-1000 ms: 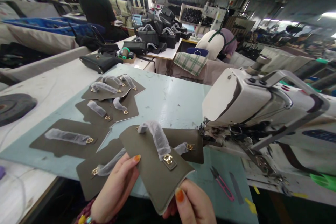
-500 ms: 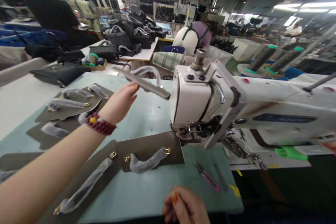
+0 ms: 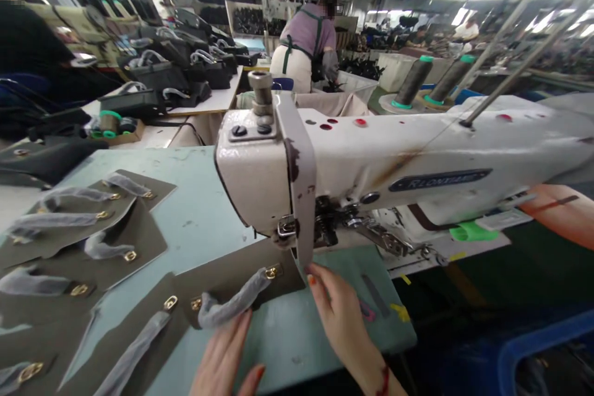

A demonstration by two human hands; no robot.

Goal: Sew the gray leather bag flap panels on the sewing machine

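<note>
A brown-grey panel [image 3: 213, 273] with a plastic-wrapped handle [image 3: 236, 302] and gold buckles lies at the foot of the white sewing machine [image 3: 260, 167]. My left hand [image 3: 225, 352] rests on its near edge, fingers spread, just below the handle. The fingers of my right hand [image 3: 331, 300] are pressed together at the panel's right corner, beside the machine's lower front; what they pinch is too small to make out. Pink-handled snips [image 3: 367, 310] are partly hidden behind my right hand.
More panels with wrapped handles [image 3: 60, 219] cover the left of the green table [image 3: 185, 167]. Two thread cones [image 3: 415, 80] stand behind the machine. A person [image 3: 306, 37] bends over a bin further back. Another person's forearm [image 3: 561, 210] shows at the right.
My left hand has come back from the far left, where a panel was at its fingers, down to the near panel. My right hand has moved up to that panel's corner. The view has shifted right.
</note>
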